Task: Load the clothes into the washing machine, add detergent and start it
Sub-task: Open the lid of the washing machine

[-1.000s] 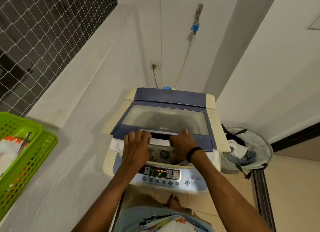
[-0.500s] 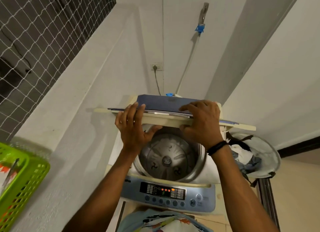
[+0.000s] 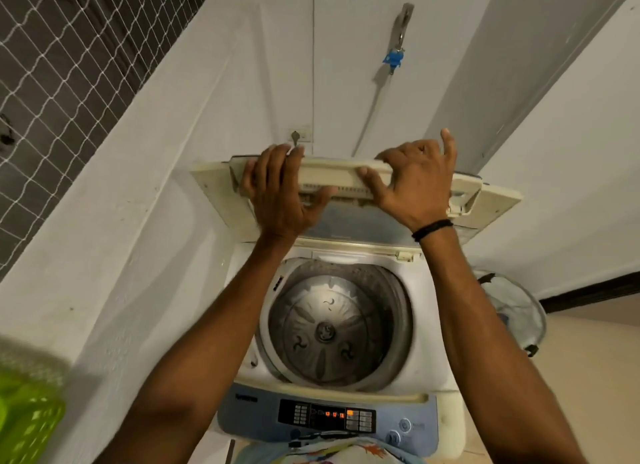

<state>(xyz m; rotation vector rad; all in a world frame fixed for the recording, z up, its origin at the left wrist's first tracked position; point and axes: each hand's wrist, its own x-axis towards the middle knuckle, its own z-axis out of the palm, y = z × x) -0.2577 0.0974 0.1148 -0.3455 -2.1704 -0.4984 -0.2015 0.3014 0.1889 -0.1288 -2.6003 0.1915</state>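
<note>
A top-loading washing machine (image 3: pixel 433 370) stands below me with its folding lid (image 3: pixel 214 190) raised toward the back wall. My left hand (image 3: pixel 280 197) and my right hand (image 3: pixel 412 183) both grip the lid's folded front edge. The steel drum (image 3: pixel 332 328) lies open with nothing inside it. The blue control panel (image 3: pixel 329 417) at the front shows lit orange digits. A white mesh laundry hamper (image 3: pixel 519 311) stands to the machine's right, mostly hidden behind my right arm; its clothes do not show.
A green plastic basket (image 3: pixel 27 418) sits at the lower left on the white ledge. A tap with a blue fitting (image 3: pixel 393 60) and its hose hang on the back wall, beside a wall socket (image 3: pixel 299 136). Netting covers the opening at upper left.
Both hands lifted the lid from nearly flat to folded upright toward the wall. The drum came into full view, and my view moved closer over the machine.
</note>
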